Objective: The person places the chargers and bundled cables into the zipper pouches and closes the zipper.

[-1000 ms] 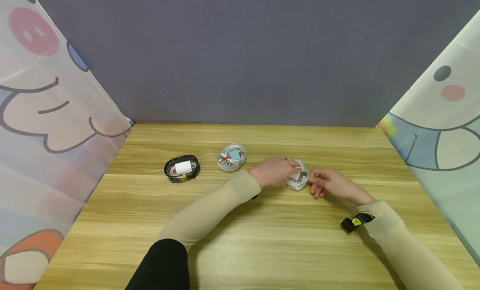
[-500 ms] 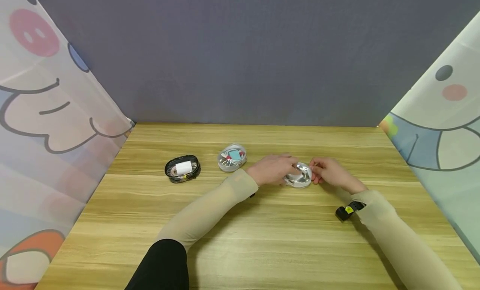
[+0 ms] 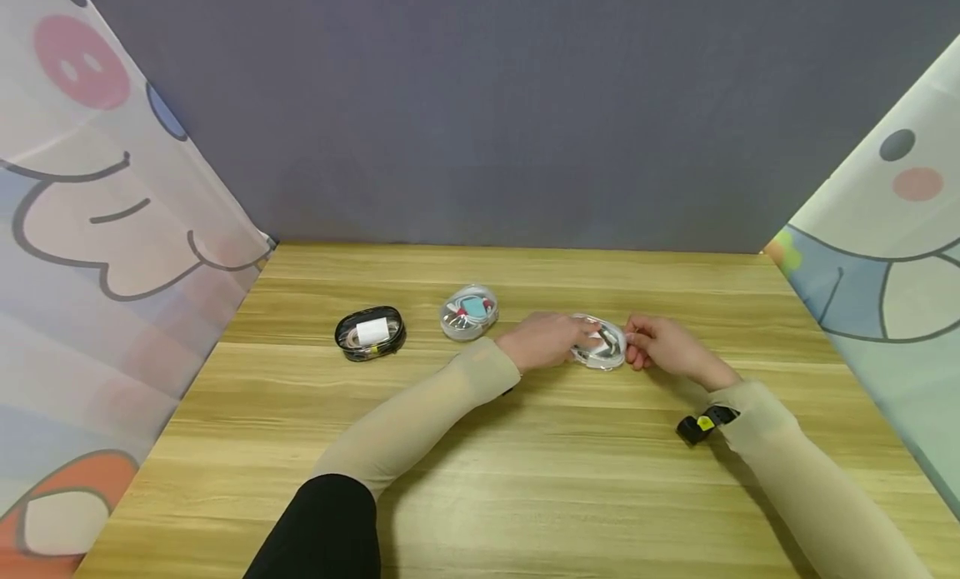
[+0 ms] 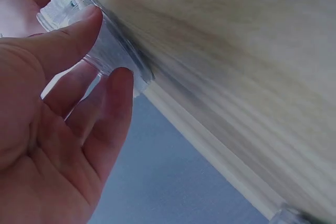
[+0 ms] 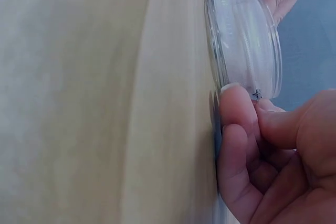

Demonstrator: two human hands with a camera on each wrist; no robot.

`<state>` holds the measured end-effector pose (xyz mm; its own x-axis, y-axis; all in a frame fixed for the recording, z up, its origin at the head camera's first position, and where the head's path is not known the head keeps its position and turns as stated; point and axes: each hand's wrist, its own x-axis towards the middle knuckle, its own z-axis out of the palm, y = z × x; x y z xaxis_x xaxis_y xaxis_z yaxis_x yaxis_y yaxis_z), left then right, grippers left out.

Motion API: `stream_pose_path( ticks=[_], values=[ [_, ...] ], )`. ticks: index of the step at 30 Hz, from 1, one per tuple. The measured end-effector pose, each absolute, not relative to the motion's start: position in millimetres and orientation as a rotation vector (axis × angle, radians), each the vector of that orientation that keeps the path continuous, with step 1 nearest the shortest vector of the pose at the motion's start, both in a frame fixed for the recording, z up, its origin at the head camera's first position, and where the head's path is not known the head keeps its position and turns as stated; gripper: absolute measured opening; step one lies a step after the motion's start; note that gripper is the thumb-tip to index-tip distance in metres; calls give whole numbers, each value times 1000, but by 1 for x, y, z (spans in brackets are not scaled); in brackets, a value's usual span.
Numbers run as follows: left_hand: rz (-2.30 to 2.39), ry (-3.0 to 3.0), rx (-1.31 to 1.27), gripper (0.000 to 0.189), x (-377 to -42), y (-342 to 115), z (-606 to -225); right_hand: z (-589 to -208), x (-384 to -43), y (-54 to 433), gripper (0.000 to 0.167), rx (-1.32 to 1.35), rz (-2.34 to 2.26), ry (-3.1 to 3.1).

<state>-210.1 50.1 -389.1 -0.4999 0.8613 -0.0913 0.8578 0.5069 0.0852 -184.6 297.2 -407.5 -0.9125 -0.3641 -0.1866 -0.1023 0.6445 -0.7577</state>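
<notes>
In the head view, a clear oval zip case (image 3: 609, 356) lies on the table, right of centre, with white and dark contents. My left hand (image 3: 542, 341) holds its left side, the fingers over its edge. The left wrist view shows my thumb on one face of the case (image 4: 116, 51) and fingers round its side. At the right end is my right hand (image 3: 670, 346). Close up in the right wrist view, its thumb and index finger pinch the small zipper pull (image 5: 256, 95), beside the white zipper (image 5: 249, 40) running along the case wall.
Left of the hands sits another clear case (image 3: 469, 312) with a pale blue block, white cable and red parts. Farther left lies a black-edged case (image 3: 370, 333) holding a white charger. A grey panel (image 3: 510, 121) stands behind the wooden table (image 3: 525, 479).
The case has turned between my hands and now lies longer sideways. My right hand has moved away from me, to the far side of where it was. My left hand has barely moved.
</notes>
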Motion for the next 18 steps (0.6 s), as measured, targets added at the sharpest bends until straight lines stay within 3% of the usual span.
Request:
stream_pose_path(
  ticks=[18],
  values=[
    [-27, 2678, 1404, 57, -213, 50, -386, -406, -161, 300, 16, -396, -1173, 2476]
  ],
)
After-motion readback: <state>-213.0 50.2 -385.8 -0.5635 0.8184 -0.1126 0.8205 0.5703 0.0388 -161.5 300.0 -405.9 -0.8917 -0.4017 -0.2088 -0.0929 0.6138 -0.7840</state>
